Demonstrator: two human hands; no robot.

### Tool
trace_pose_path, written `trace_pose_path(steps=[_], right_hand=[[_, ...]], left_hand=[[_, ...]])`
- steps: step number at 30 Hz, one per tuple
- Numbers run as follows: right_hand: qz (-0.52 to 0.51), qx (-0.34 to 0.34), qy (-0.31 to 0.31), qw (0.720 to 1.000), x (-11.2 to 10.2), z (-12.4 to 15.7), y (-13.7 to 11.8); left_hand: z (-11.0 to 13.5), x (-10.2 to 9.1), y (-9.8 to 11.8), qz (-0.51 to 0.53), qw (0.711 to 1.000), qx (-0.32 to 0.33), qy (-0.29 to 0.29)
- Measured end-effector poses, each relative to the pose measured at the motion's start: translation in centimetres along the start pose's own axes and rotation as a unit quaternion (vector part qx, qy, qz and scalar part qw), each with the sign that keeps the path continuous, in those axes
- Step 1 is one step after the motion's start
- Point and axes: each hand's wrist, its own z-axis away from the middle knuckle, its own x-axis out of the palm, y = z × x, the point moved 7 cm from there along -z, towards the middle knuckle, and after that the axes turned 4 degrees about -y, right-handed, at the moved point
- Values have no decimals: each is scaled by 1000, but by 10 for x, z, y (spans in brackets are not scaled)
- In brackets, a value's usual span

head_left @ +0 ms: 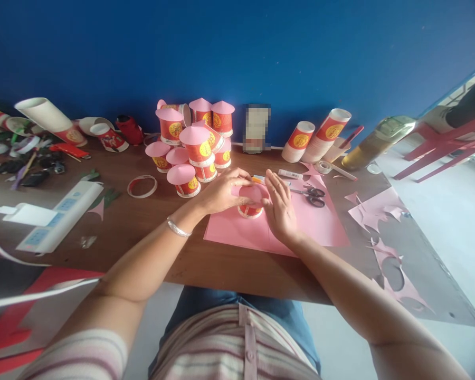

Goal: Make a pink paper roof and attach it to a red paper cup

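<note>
Brown table, pink paper, power strip (white)

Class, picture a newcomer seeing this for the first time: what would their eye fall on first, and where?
Probably the stack of pink-topped red cups, left of centre before the blue wall. Next, near the middle, the left hand and right hand flank a similar cup over pink paper.
</note>
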Motion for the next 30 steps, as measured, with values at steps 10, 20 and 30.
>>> trace_pose_path(steps=[10, 20, 30], right_hand=[[-127, 140, -32, 981, 12, 1, 26], [-230, 235, -40, 944, 9, 2, 30], [-282, 275, -22, 919, 7, 2, 34]], left_hand=[[2, 0, 1, 12, 1000, -8, -4], [1, -1, -1, 22, 1000, -11, -2], [2, 0, -1, 12, 1000, -22, -5]])
